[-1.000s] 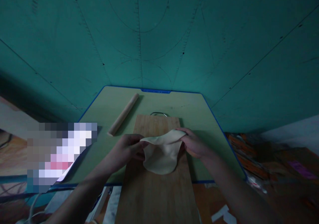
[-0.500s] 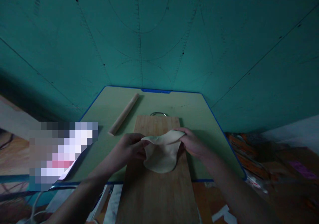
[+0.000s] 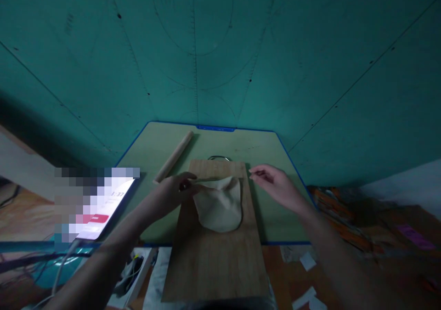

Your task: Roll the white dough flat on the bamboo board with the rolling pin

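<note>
Left hand point(image 3: 175, 191) pinches a thin, pale dough sheet point(image 3: 220, 210) on a rectangular brown wooden board point(image 3: 215, 266); right hand point(image 3: 275, 185) hovers nearby, fingers loosely parted.

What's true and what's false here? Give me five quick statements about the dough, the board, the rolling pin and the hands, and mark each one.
1. The dough lies on the board. True.
2. The dough is a round ball. False: it is a thin sheet.
3. The rolling pin lies left of the board. True.
4. The left hand is at the dough's left edge. True.
5. The right hand touches the rolling pin. False: it is right of the board.
</note>
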Demonstrator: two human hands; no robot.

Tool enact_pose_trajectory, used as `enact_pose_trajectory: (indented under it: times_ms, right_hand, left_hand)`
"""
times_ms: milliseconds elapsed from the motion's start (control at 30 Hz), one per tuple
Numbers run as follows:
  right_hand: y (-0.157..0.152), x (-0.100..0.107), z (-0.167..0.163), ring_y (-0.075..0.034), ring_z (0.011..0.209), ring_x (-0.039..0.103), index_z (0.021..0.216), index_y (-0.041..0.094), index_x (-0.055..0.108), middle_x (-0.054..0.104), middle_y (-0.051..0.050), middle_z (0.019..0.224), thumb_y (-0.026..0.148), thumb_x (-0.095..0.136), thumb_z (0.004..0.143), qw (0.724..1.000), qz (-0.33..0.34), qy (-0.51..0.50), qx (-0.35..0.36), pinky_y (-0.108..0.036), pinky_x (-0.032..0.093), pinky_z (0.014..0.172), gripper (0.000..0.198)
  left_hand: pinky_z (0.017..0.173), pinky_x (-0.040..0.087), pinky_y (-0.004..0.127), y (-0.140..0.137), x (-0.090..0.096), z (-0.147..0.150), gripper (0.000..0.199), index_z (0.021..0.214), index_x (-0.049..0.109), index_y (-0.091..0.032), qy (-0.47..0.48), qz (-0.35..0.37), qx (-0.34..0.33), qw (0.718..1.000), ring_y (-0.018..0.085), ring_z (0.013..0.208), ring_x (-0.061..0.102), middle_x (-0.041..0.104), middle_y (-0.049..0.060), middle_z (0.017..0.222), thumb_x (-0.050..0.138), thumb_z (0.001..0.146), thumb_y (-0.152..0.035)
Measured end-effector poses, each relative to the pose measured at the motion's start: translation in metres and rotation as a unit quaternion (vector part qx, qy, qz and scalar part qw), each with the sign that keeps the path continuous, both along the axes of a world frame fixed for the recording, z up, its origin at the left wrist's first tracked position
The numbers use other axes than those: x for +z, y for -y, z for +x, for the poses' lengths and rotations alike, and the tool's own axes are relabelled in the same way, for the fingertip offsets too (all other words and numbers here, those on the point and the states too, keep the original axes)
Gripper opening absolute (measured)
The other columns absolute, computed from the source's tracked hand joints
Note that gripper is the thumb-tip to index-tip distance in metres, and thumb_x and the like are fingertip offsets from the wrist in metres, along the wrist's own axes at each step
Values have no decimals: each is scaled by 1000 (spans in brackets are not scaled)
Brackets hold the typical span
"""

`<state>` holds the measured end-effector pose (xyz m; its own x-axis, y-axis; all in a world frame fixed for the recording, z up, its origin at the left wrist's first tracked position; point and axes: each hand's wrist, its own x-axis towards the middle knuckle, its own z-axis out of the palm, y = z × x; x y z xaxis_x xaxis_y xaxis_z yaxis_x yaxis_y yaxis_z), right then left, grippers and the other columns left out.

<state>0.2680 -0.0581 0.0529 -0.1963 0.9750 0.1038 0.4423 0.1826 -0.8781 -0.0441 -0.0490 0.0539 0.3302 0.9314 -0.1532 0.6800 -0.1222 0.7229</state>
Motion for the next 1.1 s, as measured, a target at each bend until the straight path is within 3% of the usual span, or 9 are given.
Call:
enact_pose_trajectory:
  times_ms: [133,267,400,533,667,800,933,1100]
  right_hand:
    - [49,-4,-19,-19,97,64,106,23,69,66,-6,103,26,64,88,987,91,109,77,-34,53,82,20]
    - [75,-21,-35,-28,120,55,112,24,70,59,-13,130,24,72,83,949,189,202,152,-45,49,96,29]
    - [69,-33,-37,-27,108,60,102,19,71,66,-14,114,24,64,90,907,299,248,162,-44,50,90,15]
    - [62,-36,-40,-20,89,62,90,18,70,70,-7,90,20,54,96,878,367,256,167,-34,50,79,17]
    - [58,-36,-46,-19,85,61,82,18,68,69,-6,88,20,53,98,896,349,230,150,-32,50,76,22]
    - [58,-37,-48,-19,90,62,89,18,69,69,-7,95,25,51,99,922,304,201,132,-33,52,80,21]
    - [61,-36,-46,-25,103,60,101,18,70,66,-13,112,39,59,95,902,315,245,167,-40,52,87,25]
    - [58,-38,-51,-20,91,60,86,20,71,68,-7,94,24,55,97,892,336,252,170,-35,50,81,20]
  left_hand:
    - [69,50,29,23,2,-7,29,109,69,-19,-63,141,-45,987,19,81,65,70,8,96,58,90,-38]
    - [74,49,30,58,-5,10,18,102,71,-22,-76,265,-197,941,20,89,60,65,7,97,56,93,-24]
    - [79,49,33,65,-16,20,11,97,71,-23,-118,312,-209,919,21,94,57,64,6,102,61,92,-26]
    - [84,48,34,61,-26,21,12,99,70,-24,-97,374,-230,893,23,106,56,66,5,112,61,94,-29]
    - [82,48,34,61,-28,26,14,98,69,-21,-91,384,-244,886,21,101,57,68,5,105,55,97,-25]
    - [82,48,36,60,-25,29,15,98,66,-18,-89,393,-265,876,21,98,59,68,5,102,52,99,-21]
    - [85,49,37,56,-26,27,15,103,67,-19,-80,384,-267,880,23,101,60,68,7,107,58,96,-30]
    - [82,49,35,53,-28,26,15,99,68,-19,-83,376,-251,888,21,97,60,68,7,104,55,97,-27]
